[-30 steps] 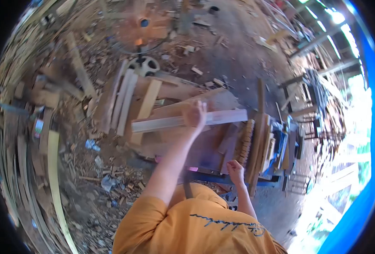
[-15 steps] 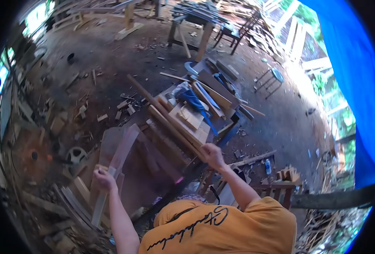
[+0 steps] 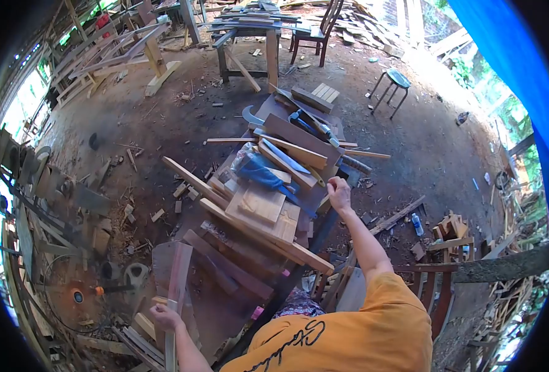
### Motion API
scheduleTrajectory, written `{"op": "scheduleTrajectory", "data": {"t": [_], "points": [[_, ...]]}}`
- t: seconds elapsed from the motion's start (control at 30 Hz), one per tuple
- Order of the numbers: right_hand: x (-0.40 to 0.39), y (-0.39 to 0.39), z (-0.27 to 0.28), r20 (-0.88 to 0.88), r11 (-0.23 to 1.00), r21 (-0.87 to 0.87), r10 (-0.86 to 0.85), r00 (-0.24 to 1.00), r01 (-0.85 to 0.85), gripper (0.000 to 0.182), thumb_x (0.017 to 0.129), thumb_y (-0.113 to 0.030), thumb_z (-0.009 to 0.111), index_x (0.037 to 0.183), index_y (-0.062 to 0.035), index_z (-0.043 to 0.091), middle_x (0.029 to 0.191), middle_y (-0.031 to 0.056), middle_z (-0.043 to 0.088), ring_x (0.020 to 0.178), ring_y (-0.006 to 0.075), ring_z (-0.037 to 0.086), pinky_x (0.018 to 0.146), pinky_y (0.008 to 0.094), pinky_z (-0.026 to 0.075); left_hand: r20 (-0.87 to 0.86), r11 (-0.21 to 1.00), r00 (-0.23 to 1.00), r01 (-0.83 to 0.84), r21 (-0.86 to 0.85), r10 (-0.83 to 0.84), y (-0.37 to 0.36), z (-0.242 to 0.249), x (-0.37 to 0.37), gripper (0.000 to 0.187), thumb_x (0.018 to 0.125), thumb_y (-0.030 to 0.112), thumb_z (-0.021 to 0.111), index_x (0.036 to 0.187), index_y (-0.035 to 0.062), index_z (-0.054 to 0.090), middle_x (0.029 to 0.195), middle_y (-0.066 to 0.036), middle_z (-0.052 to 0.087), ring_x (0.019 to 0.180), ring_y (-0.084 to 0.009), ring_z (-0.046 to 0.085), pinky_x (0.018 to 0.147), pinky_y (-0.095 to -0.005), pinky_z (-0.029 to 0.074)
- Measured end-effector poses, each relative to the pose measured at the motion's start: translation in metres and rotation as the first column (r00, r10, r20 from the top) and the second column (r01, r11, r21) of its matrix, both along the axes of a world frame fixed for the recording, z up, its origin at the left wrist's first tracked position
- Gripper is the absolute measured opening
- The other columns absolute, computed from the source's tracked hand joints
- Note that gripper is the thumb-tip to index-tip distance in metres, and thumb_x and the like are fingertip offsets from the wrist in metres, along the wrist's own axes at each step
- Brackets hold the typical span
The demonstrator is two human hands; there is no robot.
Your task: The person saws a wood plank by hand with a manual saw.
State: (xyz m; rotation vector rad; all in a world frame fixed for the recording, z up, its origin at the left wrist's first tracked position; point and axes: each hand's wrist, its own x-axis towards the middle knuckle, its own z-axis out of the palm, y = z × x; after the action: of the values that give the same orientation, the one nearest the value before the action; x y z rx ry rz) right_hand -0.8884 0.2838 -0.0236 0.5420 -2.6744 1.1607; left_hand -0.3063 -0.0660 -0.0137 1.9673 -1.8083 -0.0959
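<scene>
My left hand (image 3: pixel 166 317) is closed at the lower left around a small light wooden piece (image 3: pixel 159 300), beside a long pale strip (image 3: pixel 171 347). A reddish board (image 3: pixel 180 270) runs on from that strip. My right hand (image 3: pixel 339 194) hovers at the right edge of the workbench, fingers pinched together; anything inside them is too small to make out. Left of it are a blue cloth (image 3: pixel 257 173), a pale wooden block (image 3: pixel 261 204) and a long squared timber (image 3: pixel 249 228). Above it lies a dark ridged tool handle (image 3: pixel 356 164).
Hand tools and boards crowd the bench's far end, with a curved pale blade (image 3: pixel 250 116). Beyond stand a loaded worktable (image 3: pixel 272 59), a wooden chair (image 3: pixel 314 40) and a round stool (image 3: pixel 398 77). Wood scraps and a water bottle (image 3: pixel 417 224) lie on the ground.
My right hand has left the timber's near end and moved up and right toward the tools. My left hand keeps its grip. The head view has shifted.
</scene>
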Motion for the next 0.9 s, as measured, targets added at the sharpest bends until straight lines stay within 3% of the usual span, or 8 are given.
{"op": "scheduleTrajectory", "data": {"t": [0.37,0.6,0.73,0.8,0.9], "points": [[-0.021,-0.003,-0.027,0.07,1.0,0.007,0.012,0.997,-0.013,0.011,0.085,-0.01,0.066,0.092,-0.0014,0.065,0.083,0.0141,0.065,0.076,0.0249,0.065,0.07,0.0365,0.051,0.031,0.997,0.998,-0.049,-0.052,0.051,0.002,-0.004,0.0,0.023,0.093,0.032,0.054,0.097,0.0115,0.063,0.09,-0.014,0.068,0.081,-0.0372,0.064,0.067,-0.0492,0.047],[0.047,-0.031,-0.009,0.224,0.971,-0.104,0.233,0.946,-0.215,0.009,0.089,-0.007,0.065,0.094,0.0002,0.065,0.076,0.0094,0.063,0.066,0.0134,0.059,0.062,0.0273,0.047,0.011,0.995,0.999,-0.048,-0.093,0.049,0.0,-0.01,0.001,0.02,0.09,0.03,0.058,0.087,0.0099,0.06,0.081,-0.014,0.067,0.076,-0.0374,0.063,0.064,-0.0496,0.045],[0.122,-0.062,0.042,0.052,0.897,-0.135,0.431,0.901,-0.421,0.006,0.086,0.0,0.065,0.092,-0.0001,0.065,0.078,0.0105,0.061,0.065,0.0173,0.06,0.061,0.0275,0.047,0.07,0.989,0.992,-0.097,-0.109,0.105,-0.001,-0.014,0.005,0.022,0.091,0.034,0.056,0.089,0.0121,0.061,0.083,-0.013,0.067,0.077,-0.0369,0.063,0.063,-0.0507,0.045],[0.168,-0.077,0.073,0.167,0.825,-0.187,0.562,0.81,-0.534,0.011,0.086,0.001,0.062,0.096,-0.0015,0.063,0.082,0.0157,0.06,0.075,0.0312,0.062,0.068,0.0365,0.05,0.094,0.991,0.99,-0.1,-0.085,0.108,0.002,-0.008,-0.001,0.024,0.091,0.036,0.055,0.09,0.0128,0.061,0.084,-0.012,0.067,0.077,-0.0368,0.063,0.063,-0.0507,0.045],[0.209,-0.088,0.066,0.153,0.658,-0.214,0.753,0.64,-0.722,0.014,0.085,0.0,0.064,0.098,-0.0027,0.062,0.087,0.0153,0.061,0.082,0.0308,0.063,0.071,0.0371,0.051,0.088,0.994,0.991,-0.094,-0.054,0.099,0.002,-0.008,0.006,0.026,0.092,0.038,0.053,0.09,0.0132,0.061,0.085,-0.012,0.067,0.078,-0.0371,0.063,0.063,-0.0508,0.045]]}}
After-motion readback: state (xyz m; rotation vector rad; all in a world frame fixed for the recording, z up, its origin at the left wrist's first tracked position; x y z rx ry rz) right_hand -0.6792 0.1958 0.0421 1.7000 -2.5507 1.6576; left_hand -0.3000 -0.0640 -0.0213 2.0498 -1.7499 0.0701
